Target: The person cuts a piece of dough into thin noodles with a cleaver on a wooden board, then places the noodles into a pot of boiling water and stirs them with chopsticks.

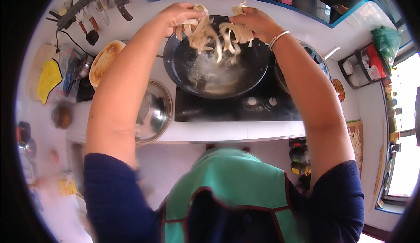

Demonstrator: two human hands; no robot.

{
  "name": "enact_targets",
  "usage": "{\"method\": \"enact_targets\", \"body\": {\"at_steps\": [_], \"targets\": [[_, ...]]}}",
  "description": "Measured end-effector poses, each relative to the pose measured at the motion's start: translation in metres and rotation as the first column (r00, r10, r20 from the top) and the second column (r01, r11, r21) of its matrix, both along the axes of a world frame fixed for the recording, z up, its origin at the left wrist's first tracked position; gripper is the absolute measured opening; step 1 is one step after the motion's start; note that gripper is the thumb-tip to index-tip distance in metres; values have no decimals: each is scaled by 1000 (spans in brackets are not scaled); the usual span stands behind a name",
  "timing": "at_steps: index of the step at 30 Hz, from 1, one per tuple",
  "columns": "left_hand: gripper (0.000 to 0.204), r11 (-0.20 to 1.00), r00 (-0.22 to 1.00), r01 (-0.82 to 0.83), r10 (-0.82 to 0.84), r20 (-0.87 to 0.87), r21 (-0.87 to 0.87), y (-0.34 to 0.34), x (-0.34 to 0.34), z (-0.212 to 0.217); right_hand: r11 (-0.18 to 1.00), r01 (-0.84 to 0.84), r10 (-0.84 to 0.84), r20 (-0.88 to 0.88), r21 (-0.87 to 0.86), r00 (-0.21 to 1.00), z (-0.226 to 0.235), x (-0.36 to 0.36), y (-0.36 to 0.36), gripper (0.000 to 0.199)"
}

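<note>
Both arms reach forward over a dark wok (175, 68) of bubbling, steaming water on the black cooktop (210, 112). My left hand (178, 16) is closed on a bunch of wide, flat noodles (199, 35) that dangles above the wok's far left side. Another bunch of noodles (236, 31) hangs from my right hand (258, 22), whose fingers pinch it over the far right side. Some strands trail down toward the water between the hands. Pale shapes show under the surface near the wok's front, blurred by steam.
A metal lid (159, 112) lies on the counter left of the cooktop, with a browned flatbread (105, 61) behind it. A second pan with a glass lid (308, 53) stands right of the wok. Knives hang on a wall rack (89, 2). A black basket (361, 68) sits far right.
</note>
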State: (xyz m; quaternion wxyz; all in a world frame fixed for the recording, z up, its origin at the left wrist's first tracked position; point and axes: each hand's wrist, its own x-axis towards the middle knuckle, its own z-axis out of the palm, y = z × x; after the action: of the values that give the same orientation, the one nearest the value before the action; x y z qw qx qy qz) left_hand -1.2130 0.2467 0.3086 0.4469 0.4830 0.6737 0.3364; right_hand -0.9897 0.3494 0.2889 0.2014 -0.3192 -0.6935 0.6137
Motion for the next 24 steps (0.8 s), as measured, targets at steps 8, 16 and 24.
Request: {"method": "enact_targets", "body": {"at_steps": [8,16,24], "targets": [[65,976,898,-158,204,-389,149,-10,28,40,685,36,-227,166,728,960,50,21,-33,54],[45,733,717,302,247,-652,609,-62,192,114,592,489,-178,-488,640,854,31,264,-186,26],[34,564,583,763,-812,40,316,-145,597,-66,698,700,-715,90,154,693,-166,597,-367,44]]}}
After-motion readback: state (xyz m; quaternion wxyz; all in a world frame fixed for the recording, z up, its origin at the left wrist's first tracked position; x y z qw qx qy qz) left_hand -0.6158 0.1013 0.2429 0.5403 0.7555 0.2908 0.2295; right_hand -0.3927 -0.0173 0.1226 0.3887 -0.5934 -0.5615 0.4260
